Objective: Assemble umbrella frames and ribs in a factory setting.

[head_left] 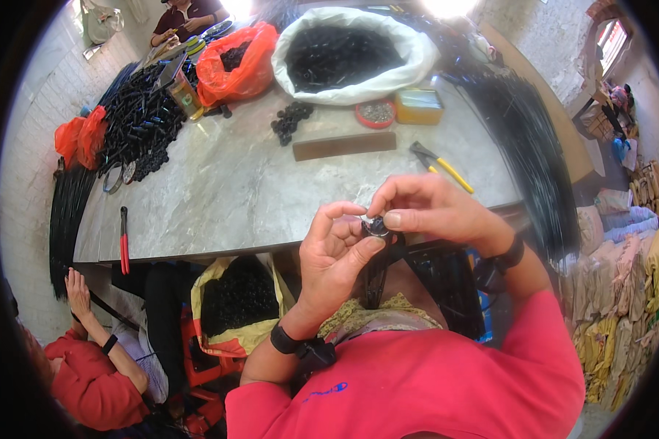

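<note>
Just past the table's near edge, my left hand [334,252] pinches a small black round part [375,226] between thumb and fingers. Thumb and forefinger of my right hand [428,208] close on the top of the same part. Beneath it, a bundle of thin black rods [375,282] hangs toward my lap and seems joined to it. My fingers hide much of the part, so its exact kind cannot be made out. Closest on the table are end-cutting pliers [447,170] with yellow handles and a flat brown bar [344,145].
Black pieces fill a white sack [289,80]. A red dish [375,123] of tiny metal bits adjoins a yellow box [419,115]. Long black rods [534,139] line the right side; black tubes [143,110] lie left, beyond red-handled pliers [124,241]. Another person [95,366] sits at left.
</note>
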The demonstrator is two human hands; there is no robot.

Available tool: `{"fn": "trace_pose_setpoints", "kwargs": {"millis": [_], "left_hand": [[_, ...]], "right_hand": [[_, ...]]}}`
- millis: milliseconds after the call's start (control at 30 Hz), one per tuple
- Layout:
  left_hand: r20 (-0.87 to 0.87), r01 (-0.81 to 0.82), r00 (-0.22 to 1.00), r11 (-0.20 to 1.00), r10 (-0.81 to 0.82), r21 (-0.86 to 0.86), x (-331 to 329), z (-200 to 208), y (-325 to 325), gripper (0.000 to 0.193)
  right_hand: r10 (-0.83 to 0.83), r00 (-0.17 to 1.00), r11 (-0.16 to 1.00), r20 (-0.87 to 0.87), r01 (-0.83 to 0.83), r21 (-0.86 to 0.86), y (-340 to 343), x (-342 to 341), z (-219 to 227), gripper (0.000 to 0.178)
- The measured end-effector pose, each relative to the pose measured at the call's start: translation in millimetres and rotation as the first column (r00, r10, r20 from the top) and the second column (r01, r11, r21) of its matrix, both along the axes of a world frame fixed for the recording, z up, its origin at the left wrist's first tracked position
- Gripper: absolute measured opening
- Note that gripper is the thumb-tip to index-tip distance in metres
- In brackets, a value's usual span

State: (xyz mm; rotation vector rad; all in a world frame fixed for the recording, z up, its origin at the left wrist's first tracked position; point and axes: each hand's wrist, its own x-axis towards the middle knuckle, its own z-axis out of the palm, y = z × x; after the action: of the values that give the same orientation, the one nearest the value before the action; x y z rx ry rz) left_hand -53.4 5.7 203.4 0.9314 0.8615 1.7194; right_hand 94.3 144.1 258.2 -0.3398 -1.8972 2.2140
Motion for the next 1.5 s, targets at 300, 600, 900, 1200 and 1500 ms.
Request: {"fn": "trace_pose_setpoints", "kwargs": {"millis": [300, 600, 900, 1200, 1500], "left_hand": [[-0.023, 0.002, 1.000, 1.000, -0.002, 0.004, -3.9, -5.9, 0.5, 0.038], [0.002, 0.018, 1.000, 1.000, -0.018, 0.006, -4.5, -2.1, -2.3, 0.038], [0.013, 0.014, 1.000, 1.000, -0.014, 0.000, -4.1, -1.0, -4.9, 0.038], [-0.010, -0.004, 1.000, 1.000, 0.005, 0.011, -6.2, -3.9, -4.5, 0.040], [0.009, -0.019, 1.000, 0.999, 0.019, 0.036, -5.6, -2.6, -2.4, 0.044]], "right_hand": [[0.038, 0.999, 0.986, -0.025, -0.033, 0.162, 1.6, -0.1, 1.0, 0.019], [-0.023, 0.999, 0.999, -0.022, 0.023, -0.023, 1.3, -4.3, 2.0, 0.021], [-0.009, 0.998, 0.991, -0.055, 0.016, 0.129, 6.6, -8.7, -1.3, 0.018], [-0.082, 0.994, 0.972, -0.076, 0.097, 0.212, 1.4, -14.5, 5.7, 0.016], [-0.083, 0.995, 0.996, 0.048, 0.084, -0.008, 4.1, -17.7, -3.9, 0.020]]}}
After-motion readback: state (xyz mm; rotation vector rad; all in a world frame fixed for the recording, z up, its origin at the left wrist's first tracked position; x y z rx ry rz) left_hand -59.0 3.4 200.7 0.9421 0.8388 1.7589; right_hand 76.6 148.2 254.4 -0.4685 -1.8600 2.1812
